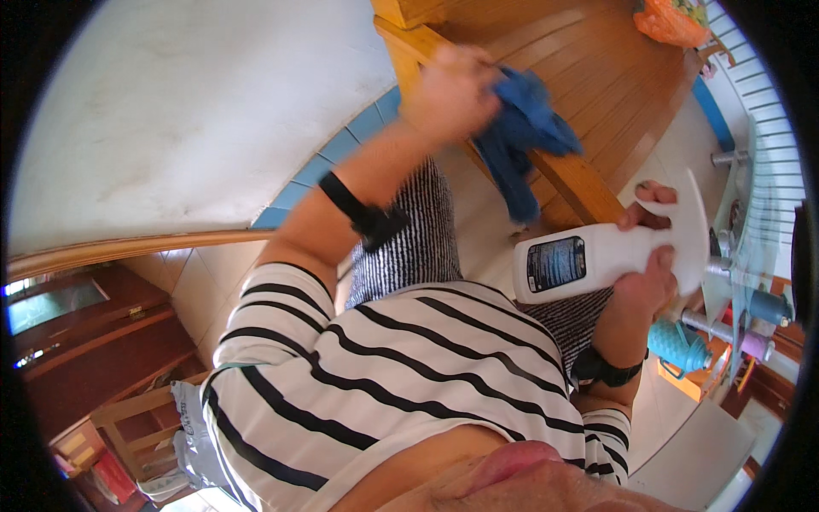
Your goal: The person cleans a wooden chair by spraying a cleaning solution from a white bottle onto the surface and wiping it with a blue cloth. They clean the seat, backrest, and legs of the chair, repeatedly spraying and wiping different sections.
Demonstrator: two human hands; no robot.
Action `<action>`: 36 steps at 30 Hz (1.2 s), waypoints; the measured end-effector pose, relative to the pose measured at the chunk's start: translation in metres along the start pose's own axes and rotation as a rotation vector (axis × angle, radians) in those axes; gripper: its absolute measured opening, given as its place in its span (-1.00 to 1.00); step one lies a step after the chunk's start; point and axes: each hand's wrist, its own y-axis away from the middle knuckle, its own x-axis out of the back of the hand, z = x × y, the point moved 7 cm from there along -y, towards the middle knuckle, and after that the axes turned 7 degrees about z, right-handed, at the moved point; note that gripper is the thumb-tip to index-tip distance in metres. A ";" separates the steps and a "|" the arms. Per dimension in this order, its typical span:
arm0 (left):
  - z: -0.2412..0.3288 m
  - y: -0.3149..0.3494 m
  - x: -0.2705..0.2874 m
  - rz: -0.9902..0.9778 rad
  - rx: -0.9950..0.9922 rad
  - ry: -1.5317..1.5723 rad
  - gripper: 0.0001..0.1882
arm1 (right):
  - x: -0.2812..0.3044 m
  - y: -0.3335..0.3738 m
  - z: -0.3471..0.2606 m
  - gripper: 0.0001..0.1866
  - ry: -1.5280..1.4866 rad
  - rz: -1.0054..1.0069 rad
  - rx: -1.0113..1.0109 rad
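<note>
A blue cloth (531, 119) hangs from my left hand (452, 96), which is closed on it and blurred by motion. The cloth lies against a wooden rail (580, 188) at the edge of a slatted wooden seat or bed (554, 51), and part of it drapes down the near side. My right hand (646, 286) is wrapped round the neck of a white spray bottle (601, 256) with a dark label. The bottle is tilted on its side, its base toward the left and its spray head at the right. Part of that hand is hidden behind the bottle.
An orange plastic bag (671, 21) sits on the wood at the far right. At the right, a glass-topped stand (734, 247) has a turquoise flask (679, 346) near it. A white wall with blue tiles (341, 145) is at the left. Dark wooden cabinets (102, 328) stand lower left.
</note>
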 end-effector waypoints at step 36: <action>0.065 0.015 0.040 0.251 0.130 0.327 -0.76 | 0.178 -0.040 -0.108 -0.30 -0.310 -0.110 0.128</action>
